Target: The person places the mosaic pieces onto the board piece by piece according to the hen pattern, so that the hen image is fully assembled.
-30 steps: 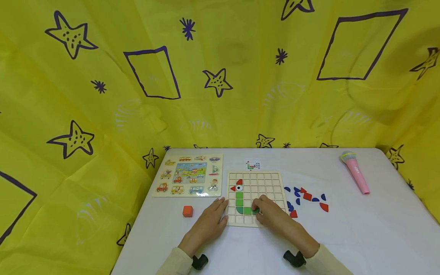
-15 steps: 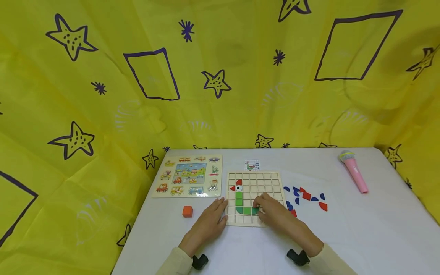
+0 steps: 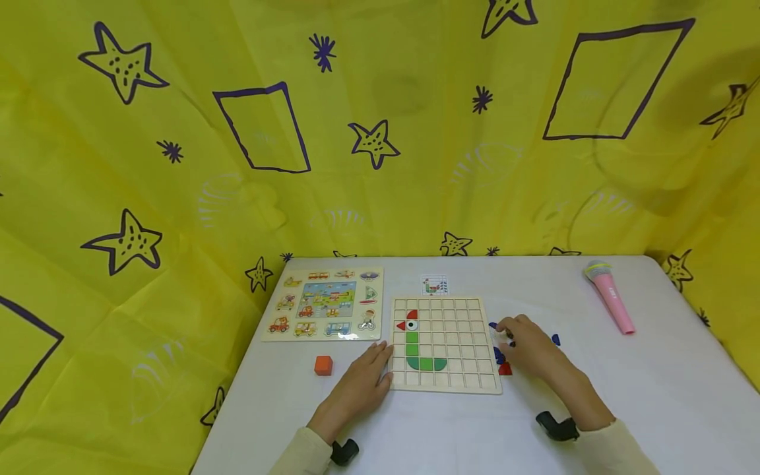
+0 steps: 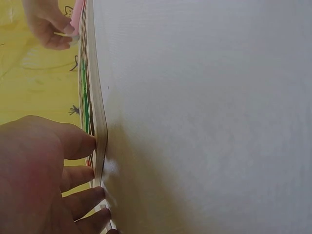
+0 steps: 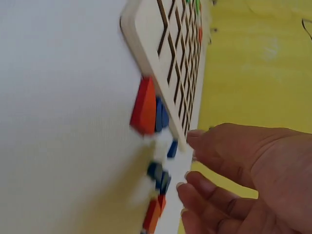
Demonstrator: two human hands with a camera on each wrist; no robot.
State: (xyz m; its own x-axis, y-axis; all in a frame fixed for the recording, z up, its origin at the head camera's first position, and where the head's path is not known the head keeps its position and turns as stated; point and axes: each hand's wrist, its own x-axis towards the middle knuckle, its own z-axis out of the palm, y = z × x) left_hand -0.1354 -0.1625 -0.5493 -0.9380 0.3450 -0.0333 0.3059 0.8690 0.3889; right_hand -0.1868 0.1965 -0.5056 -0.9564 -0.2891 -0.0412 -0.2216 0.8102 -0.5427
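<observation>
Wooden grid board (image 3: 444, 343) on white table (image 3: 594, 396), partly filled: red, green pieces along its left columns, most cells bare; left hand (image 3: 363, 382), grip relaxed, fingers steadying board's edge; right hand (image 3: 528, 346), grip loose, holding nothing, over loose blue and red pieces (image 5: 148, 109) just beside board.

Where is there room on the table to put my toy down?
Bare cloth lies between the loose pieces and the pink microphone, and along the near edge below the grid board. It is crowded right of the board, where the right hand reaches.
</observation>
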